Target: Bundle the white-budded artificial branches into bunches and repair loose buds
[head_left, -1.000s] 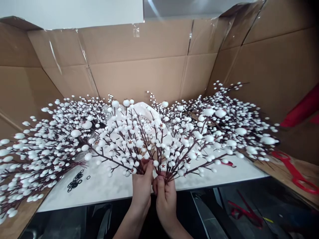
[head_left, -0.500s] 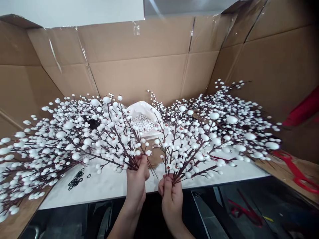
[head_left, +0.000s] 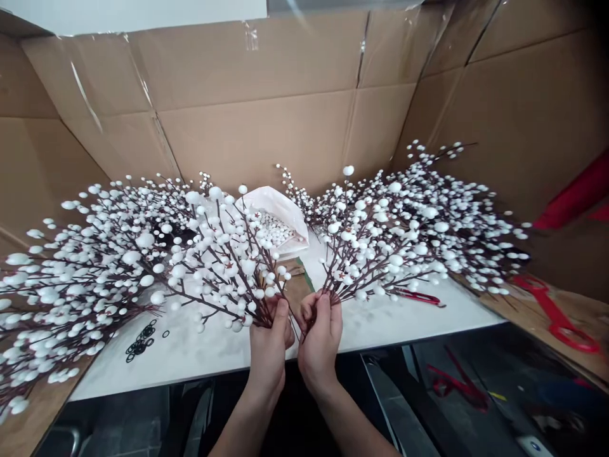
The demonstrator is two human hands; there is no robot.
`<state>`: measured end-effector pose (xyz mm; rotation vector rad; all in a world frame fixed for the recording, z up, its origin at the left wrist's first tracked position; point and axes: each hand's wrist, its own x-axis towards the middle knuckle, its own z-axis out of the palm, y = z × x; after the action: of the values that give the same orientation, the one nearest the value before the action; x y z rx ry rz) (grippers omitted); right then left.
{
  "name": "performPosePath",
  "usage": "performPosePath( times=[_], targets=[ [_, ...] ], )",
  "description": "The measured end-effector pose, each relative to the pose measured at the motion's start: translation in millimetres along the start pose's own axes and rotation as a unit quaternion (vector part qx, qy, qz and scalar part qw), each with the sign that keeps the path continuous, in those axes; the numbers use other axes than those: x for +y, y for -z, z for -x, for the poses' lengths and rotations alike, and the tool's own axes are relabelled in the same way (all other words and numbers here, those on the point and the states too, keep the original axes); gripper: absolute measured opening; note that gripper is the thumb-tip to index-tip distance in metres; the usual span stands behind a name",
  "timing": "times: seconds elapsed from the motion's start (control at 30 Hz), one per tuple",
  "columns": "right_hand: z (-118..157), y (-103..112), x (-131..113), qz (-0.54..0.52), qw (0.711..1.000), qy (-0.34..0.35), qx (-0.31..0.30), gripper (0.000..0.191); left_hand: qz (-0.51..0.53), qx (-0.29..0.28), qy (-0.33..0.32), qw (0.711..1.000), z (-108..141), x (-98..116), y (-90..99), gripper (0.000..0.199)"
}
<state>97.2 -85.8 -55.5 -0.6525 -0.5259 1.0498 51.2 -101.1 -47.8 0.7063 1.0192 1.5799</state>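
Observation:
My left hand [head_left: 270, 346] is closed round the stems of a bunch of white berry branches [head_left: 223, 266], which fans out up and to the left. A second bunch of white berry branches [head_left: 361, 254] is gripped by my right hand [head_left: 321, 339], its dark stems spreading up and to the right. Both hands are close together over the front edge of the white tabletop [head_left: 190, 352], with stem ends showing between them. Behind the bunches lies a white bag [head_left: 291, 206] of loose white berries [head_left: 273, 228].
Piles of berry branches lie at the left [head_left: 61, 304] and right [head_left: 457, 222]. Black rubber rings [head_left: 139, 343] and a red cutter [head_left: 419, 296] are on the table. Red scissors [head_left: 561, 327] lie at far right. Cardboard walls [head_left: 257, 139] enclose the back and sides.
My right hand has moved up and turned inward with its bunch, so its berries lean more to the right. My left hand has shifted slightly. The red cutter shows more fully.

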Motion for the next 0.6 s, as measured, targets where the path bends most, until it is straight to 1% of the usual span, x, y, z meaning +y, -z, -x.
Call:
performPosePath(
  times=[0.1, 0.23, 0.37, 0.5, 0.6],
  targets=[
    [1.7, -0.1, -1.2, 0.023, 1.0, 0.009, -0.005, 0.033, -0.019, 0.01, -0.013, 1.0, 1.5, -0.7, 0.6, 0.037],
    [6.1, 0.1, -1.2, 0.09, 0.995, 0.028, -0.012, 0.033, -0.023, 0.034, -0.001, 0.999, 3.4, -0.9, -0.4, 0.031],
    [7.8, 1.7, 2.0, 0.129, 0.991, 0.021, -0.018, 0.03, -0.034, 0.06, -0.002, 0.998, 1.5, -3.0, 1.6, 0.035],
    [7.9, 5.7, 6.0, 0.169, 0.986, 0.005, -0.003, 0.029, -0.044, 0.053, 0.006, 0.998, -3.1, -3.2, 5.7, 0.037],
    [9.8, 6.6, 6.7, 0.134, 0.991, -0.006, -0.011, 0.031, -0.041, 0.038, 0.004, 0.998, -5.3, 1.2, 6.7, 0.037]
  ],
)
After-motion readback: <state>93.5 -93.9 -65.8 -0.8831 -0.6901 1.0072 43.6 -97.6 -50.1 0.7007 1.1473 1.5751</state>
